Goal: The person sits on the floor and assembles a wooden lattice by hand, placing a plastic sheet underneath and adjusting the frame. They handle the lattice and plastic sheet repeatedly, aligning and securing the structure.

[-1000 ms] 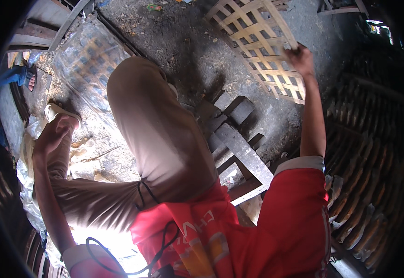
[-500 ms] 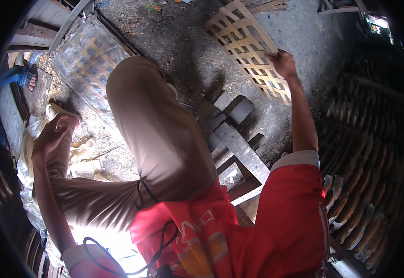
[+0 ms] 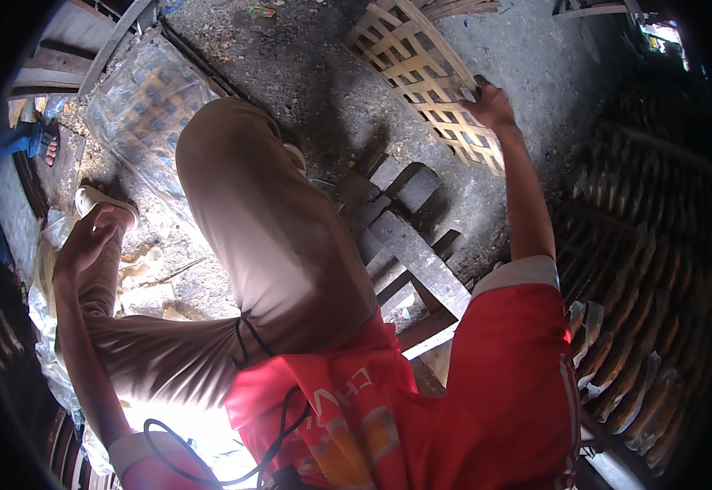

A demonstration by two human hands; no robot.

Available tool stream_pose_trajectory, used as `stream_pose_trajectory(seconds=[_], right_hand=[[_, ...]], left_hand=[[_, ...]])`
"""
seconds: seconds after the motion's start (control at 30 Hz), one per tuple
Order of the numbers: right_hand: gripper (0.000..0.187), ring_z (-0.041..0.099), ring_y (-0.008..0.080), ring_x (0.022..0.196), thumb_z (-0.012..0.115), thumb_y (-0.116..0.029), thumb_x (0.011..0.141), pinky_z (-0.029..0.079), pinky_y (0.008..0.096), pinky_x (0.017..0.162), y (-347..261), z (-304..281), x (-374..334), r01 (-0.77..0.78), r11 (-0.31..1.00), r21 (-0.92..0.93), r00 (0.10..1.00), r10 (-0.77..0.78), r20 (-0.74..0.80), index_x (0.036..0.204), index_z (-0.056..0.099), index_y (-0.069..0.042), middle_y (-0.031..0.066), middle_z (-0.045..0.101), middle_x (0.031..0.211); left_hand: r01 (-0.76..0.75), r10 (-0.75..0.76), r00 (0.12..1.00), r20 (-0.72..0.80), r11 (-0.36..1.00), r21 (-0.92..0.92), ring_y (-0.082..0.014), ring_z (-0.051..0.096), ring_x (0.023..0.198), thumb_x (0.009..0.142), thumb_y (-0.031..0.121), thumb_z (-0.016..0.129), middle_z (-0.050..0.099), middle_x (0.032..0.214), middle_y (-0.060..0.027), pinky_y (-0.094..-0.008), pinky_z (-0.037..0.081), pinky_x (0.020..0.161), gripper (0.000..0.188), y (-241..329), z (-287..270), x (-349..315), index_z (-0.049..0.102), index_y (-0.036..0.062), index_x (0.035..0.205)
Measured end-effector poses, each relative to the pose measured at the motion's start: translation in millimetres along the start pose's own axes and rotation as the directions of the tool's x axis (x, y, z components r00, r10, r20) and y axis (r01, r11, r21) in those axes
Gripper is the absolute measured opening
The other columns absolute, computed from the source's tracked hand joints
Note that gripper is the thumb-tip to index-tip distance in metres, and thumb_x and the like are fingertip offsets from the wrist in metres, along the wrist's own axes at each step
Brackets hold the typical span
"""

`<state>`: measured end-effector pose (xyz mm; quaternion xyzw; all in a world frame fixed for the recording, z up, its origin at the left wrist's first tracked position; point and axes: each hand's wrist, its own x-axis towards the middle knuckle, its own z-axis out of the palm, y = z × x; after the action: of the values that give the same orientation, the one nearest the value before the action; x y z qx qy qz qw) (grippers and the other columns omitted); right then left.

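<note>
My right hand is at the right edge of a woven slatted lattice panel, which leans up from the floor. Its fingers are spread, with the thumb over the panel's edge, and they are not wrapped round it. On the left, my left hand hangs loose by my lower leg, close to a pale shoe. Its fingers are loosely apart and hold nothing.
A low wooden stool or frame stands right of my knee. Clear plastic sheeting covers a lattice at the upper left. Several rows of plastic-wrapped pieces fill a dark rack on the right. Another person's foot is at far left.
My right hand has loosened from the panel's edge, and its fingers have spread. The whole view has shifted slightly. My left hand stays by the leg.
</note>
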<state>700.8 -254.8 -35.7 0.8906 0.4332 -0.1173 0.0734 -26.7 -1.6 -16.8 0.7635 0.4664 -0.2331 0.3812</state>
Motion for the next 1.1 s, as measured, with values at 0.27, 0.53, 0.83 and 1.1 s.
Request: stream_pose_trajectory(seconds=[0.27, 0.53, 0.83, 1.1], right_hand=[[0.04, 0.067, 0.0347, 0.102, 0.07, -0.034, 0.085, 0.053, 0.0446, 0.088, 13, -4, 13, -0.029, 0.994, 0.102, 0.998, 0.036, -0.06, 0.117, 0.068, -0.011, 0.021, 0.069, 0.106], [0.031, 0.072, 0.0287, 0.084, 0.076, -0.025, 0.081, 0.054, 0.0376, 0.076, 13, -100, -22, 0.098, 0.979, 0.177, 0.977, -0.061, -0.202, 0.103, 0.071, -0.005, 0.0179, 0.072, 0.089], [0.045, 0.068, 0.037, 0.097, 0.071, -0.041, 0.082, 0.052, 0.0452, 0.085, 3, -73, -23, 0.045, 0.997, 0.055, 0.976, -0.033, -0.214, 0.114, 0.068, -0.009, 0.0199, 0.071, 0.1], [0.05, 0.065, 0.0402, 0.101, 0.069, -0.038, 0.084, 0.051, 0.048, 0.087, -6, -72, -26, -0.065, 0.996, 0.053, 0.918, 0.081, -0.389, 0.125, 0.062, -0.011, 0.021, 0.07, 0.103]], left_hand=[[0.023, -0.023, 1.0, -0.015, 1.0, -0.006, -0.033, 0.061, 0.117, 0.096, 0.025, 0.059, 0.062, 0.125, -0.0203, -0.041, 0.047, 0.098, 0.045, -5, 0, -12, 0.048, 0.0067, 0.136], [0.048, -0.048, 0.999, 0.016, 0.999, -0.006, -0.0333, 0.061, 0.118, 0.096, 0.023, 0.059, 0.062, 0.126, -0.0207, -0.0415, 0.047, 0.098, 0.045, 4, -2, -9, 0.048, 0.0062, 0.136], [-0.008, 0.007, 1.0, -0.027, 1.0, -0.011, -0.0335, 0.06, 0.118, 0.096, 0.024, 0.059, 0.061, 0.129, -0.0197, -0.0414, 0.047, 0.099, 0.044, 0, 0, -14, 0.048, 0.0057, 0.135], [0.04, -0.04, 0.999, -0.021, 0.999, 0.004, -0.0342, 0.061, 0.117, 0.095, 0.025, 0.059, 0.062, 0.125, -0.0199, -0.0408, 0.047, 0.098, 0.044, 1, -1, -17, 0.049, 0.0065, 0.134]])
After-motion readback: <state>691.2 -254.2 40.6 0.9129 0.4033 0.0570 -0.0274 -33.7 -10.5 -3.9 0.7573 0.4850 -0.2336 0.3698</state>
